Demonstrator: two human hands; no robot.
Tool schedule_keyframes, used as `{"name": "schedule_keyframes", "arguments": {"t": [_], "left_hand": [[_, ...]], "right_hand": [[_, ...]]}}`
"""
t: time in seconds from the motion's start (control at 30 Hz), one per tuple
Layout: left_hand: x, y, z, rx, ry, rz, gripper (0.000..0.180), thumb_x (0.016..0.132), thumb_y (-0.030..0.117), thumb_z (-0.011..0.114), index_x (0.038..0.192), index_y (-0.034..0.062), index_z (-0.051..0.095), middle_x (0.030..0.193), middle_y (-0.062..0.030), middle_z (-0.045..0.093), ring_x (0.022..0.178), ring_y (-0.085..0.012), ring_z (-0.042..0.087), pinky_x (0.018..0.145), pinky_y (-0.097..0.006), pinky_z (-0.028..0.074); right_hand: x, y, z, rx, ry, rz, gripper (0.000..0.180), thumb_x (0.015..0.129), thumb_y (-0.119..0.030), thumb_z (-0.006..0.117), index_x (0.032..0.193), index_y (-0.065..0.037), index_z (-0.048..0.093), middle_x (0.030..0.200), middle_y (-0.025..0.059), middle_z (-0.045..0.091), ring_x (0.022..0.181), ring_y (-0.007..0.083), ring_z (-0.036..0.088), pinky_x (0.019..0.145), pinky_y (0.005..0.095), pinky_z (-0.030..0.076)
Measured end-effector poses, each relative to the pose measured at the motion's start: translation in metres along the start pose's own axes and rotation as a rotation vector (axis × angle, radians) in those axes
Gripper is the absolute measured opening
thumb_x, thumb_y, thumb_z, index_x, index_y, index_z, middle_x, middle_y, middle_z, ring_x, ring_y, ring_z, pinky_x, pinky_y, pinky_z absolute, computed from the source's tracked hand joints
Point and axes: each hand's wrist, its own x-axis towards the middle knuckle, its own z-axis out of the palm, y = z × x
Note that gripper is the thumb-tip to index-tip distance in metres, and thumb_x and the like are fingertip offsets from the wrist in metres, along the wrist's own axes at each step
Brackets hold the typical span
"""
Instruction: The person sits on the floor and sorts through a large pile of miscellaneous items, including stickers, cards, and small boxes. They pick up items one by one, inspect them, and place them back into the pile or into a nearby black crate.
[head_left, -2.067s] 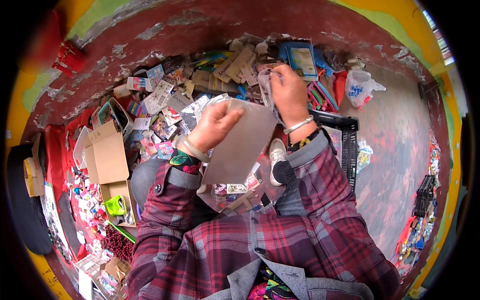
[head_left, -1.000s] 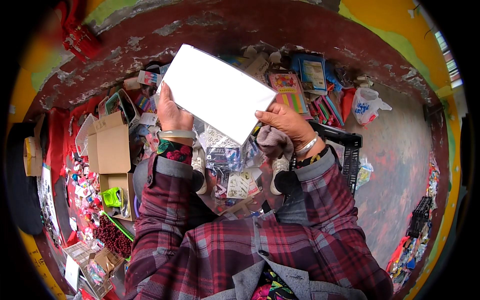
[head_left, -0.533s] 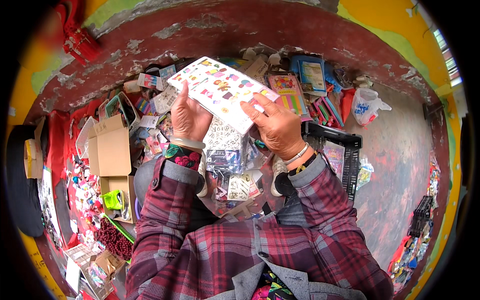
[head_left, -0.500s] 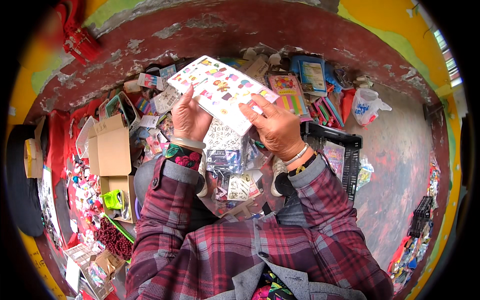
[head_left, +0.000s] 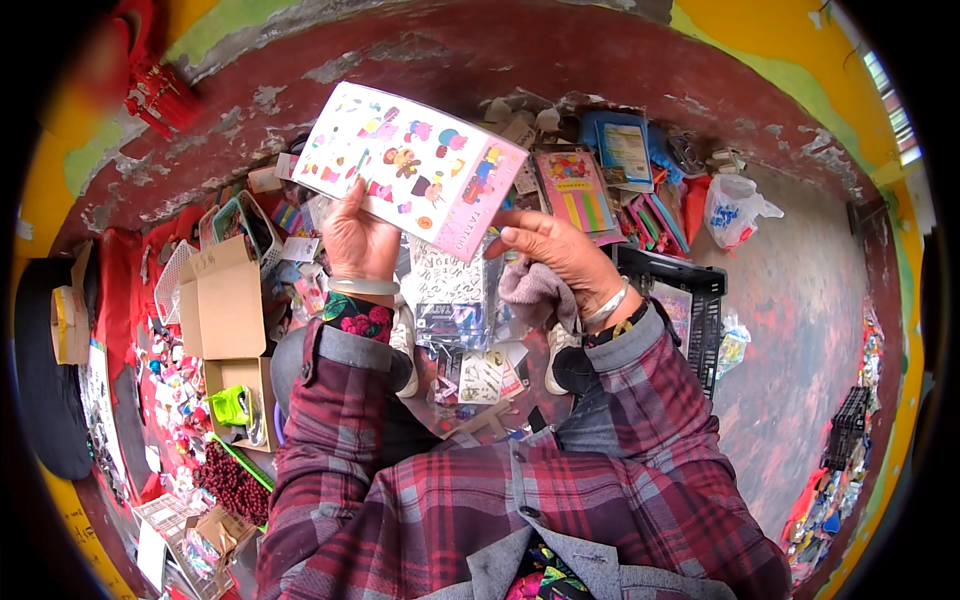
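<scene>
My left hand (head_left: 362, 245) is closed on the lower left edge of a white sticker sheet (head_left: 400, 165) with colourful cartoon figures and a pink end strip. The sheet is raised and tilted in front of me. A mauve-grey cloth (head_left: 537, 292) hangs bunched in my right hand (head_left: 575, 258), in its lower fingers. The index finger and thumb of that hand reach to the sheet's pink end; whether they touch it I cannot tell. Below the sheet lies a stack of black-and-white printed sheets (head_left: 450, 280), partly hidden.
To the left are an open cardboard box (head_left: 225, 310), a green item (head_left: 231, 406) and dark red beads (head_left: 228, 477). A black crate (head_left: 700, 300) stands at the right. Beyond it is a white plastic bag (head_left: 738, 212). Colourful packs (head_left: 575, 190) lean near the red wall (head_left: 480, 50).
The sticker sheet has moved left and up, and its pink end strip now shows. My right hand has come off its face and lowered slightly; the mauve-grey cloth now shows in it.
</scene>
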Motion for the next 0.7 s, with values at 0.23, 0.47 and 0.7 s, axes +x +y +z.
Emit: {"name": "schedule_keyframes", "arguments": {"t": [0.23,0.47,0.7], "left_hand": [[-0.008,-0.005,0.011,0.144,-0.100,-0.057,0.043,0.089,0.006,0.051,0.130,0.0020,0.037,0.127,-0.0133,0.048,0.119,-0.0274,0.046,0.103,-0.046,0.034],[-0.007,-0.005,0.014,0.275,-0.206,-0.304,0.049,0.093,0.028,0.047,0.133,0.0020,0.034,0.133,-0.0188,0.043,0.123,-0.0296,0.042,0.101,-0.044,0.036],[-0.001,0.003,-0.001,0.302,-0.151,-0.313,0.039,0.094,0.026,0.046,0.123,0.0007,0.046,0.126,-0.0171,0.050,0.115,-0.0250,0.050,0.092,-0.035,0.043]], "right_hand": [[0.005,0.011,-0.002,-0.006,-0.057,-0.210,0.033,0.090,-0.021,0.056,0.117,-0.002,0.053,0.100,0.0051,0.062,0.084,0.0101,0.059,0.067,0.0251,0.050],[-0.024,-0.032,-0.038,-0.120,0.253,-0.447,0.023,0.090,-0.010,0.049,0.112,-0.003,0.053,0.099,0.0033,0.061,0.081,0.0088,0.058,0.071,0.0231,0.048],[-0.152,-0.047,-0.141,-1.236,1.105,-0.668,0.018,0.089,-0.014,0.046,0.103,-0.004,0.051,0.088,0.0183,0.061,0.079,0.0318,0.059,0.069,0.0364,0.045]]}}
